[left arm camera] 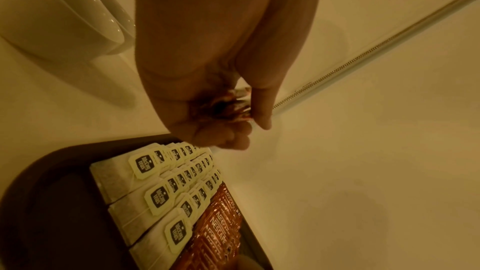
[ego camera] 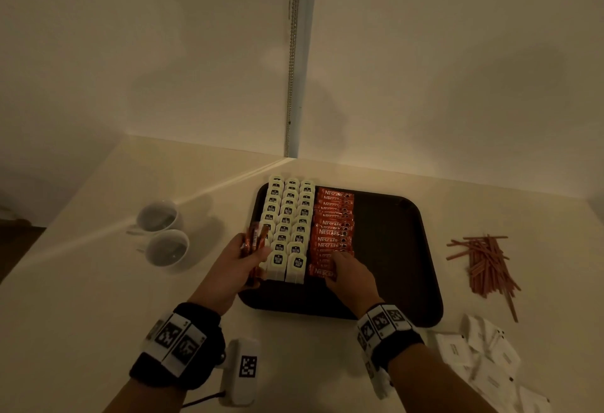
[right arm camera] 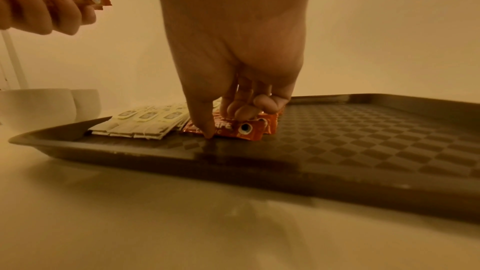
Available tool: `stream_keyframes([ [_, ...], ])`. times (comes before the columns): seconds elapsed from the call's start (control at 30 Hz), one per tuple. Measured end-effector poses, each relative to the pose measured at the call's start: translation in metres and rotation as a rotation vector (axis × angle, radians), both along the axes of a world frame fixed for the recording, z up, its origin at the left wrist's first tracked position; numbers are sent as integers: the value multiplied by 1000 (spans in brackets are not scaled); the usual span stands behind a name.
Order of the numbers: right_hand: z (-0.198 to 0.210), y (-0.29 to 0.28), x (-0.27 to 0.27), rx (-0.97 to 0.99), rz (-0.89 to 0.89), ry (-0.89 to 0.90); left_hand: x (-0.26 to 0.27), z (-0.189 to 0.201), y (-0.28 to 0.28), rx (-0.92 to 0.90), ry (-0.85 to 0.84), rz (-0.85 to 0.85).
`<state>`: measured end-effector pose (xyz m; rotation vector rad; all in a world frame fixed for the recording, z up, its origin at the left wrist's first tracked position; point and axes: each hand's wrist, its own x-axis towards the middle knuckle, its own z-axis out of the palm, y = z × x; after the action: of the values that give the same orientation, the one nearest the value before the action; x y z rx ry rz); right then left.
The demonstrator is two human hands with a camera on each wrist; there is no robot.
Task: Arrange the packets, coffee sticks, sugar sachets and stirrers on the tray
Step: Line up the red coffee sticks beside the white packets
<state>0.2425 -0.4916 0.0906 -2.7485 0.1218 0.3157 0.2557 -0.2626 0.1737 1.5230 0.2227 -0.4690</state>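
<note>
A dark tray [ego camera: 392, 249] holds three columns of white tea bag packets [ego camera: 287, 226] and, beside them, a column of orange coffee sticks [ego camera: 331, 226]. My left hand [ego camera: 251, 249] hovers over the tray's left edge and grips a small bundle of coffee sticks [ego camera: 253, 237]. My right hand [ego camera: 336, 259] is down on the nearest stick [right arm camera: 241, 128] of the column, fingertips curled on top and thumb against its near edge. Brown stirrers [ego camera: 487, 265] and white sugar sachets [ego camera: 483, 357] lie on the table right of the tray.
Two white cups [ego camera: 163, 233] stand left of the tray. The table sits in a wall corner just behind the tray. The tray's right half [right arm camera: 363, 141] is bare. A small white tagged device [ego camera: 243, 370] lies at the near edge.
</note>
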Motion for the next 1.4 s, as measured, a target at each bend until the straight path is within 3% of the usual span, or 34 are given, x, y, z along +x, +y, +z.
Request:
stream_keyframes([
  [0.1, 14, 5, 3, 132, -51, -19, 2, -3, -5, 106, -62, -73],
  [0.27, 77, 32, 13, 927, -125, -8, 12, 2, -16, 276, -235, -205],
  [0.4, 97, 36, 17, 983, -23, -90, 18, 15, -21, 277, -296, -161],
  [0.5, 103, 33, 17, 1122, -133, -97, 19, 22, -18, 196, -308, -86],
  [0.6, 106, 29, 17, 1283, -231, 3, 17, 24, -15, 173, -293, -118],
  [0.67, 110, 28, 16, 1250, -163, 50, 17, 24, -13, 153, -242, -91],
  [0.73, 111, 28, 14, 1072, -75, 16, 16, 25, -13, 102, -159, -71],
  [0.83, 114, 30, 14, 873, -96, -134, 14, 29, -11, -51, -33, -83],
  [0.93, 112, 29, 16, 758, -148, -220, 12, 31, -9, -117, -22, -86],
  [1.0, 113, 29, 15, 809, -193, -182, 11, 32, -10, -127, -40, -61],
  [1.1, 118, 35, 11, 1077, -201, -69, 10, 31, -13, -116, -86, 8],
  [1.23, 119, 37, 9, 1099, -125, -89, 7, 30, -17, -91, -164, 27],
  [1.4, 116, 35, 5, 1207, -207, -60, 5, 34, -17, -4, -260, 34],
])
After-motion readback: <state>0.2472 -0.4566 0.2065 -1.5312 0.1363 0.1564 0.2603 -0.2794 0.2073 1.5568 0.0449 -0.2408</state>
